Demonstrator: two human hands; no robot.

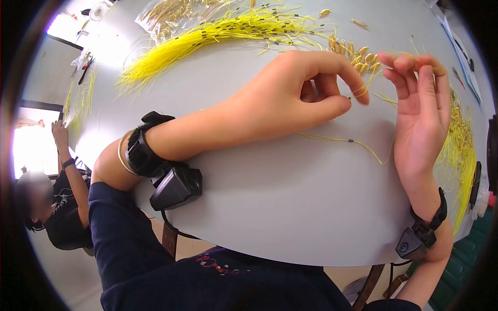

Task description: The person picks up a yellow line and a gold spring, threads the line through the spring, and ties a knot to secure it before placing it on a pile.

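Yellow cord (332, 138), thin as thread, crosses the index finger of the left hand (290, 93), whose thumb and index tips nearly meet; from where I stand I cannot tell whether they pinch it. Over on the right hand (423, 111), the thumb lies up against the curled fingers with a fine strand showing at their tips, though what is clamped between them is hidden. More cord lies on the table below the left fingers, bending up toward the right palm, with a small dark sleeve (350, 140) on it.

It looks nearly weightless, limp and springy, perhaps a little slick; I'd take hold close beside the sleeve, where a fingertip pinch has something to stop against.

Just beyond the left fingertips sit gold pieces (365, 61), slim, ridged and pointed, probably light and easily bent. Farther out, past the left knuckles, spreads a glossy bundle of yellow strands (207, 33) flecked with dark sleeves, and behind it a crinkled clear bag (155, 23). Outside the right hand lies a tangle of yellow and gold (456, 135). All rest on a smooth, pale tabletop (290, 207).
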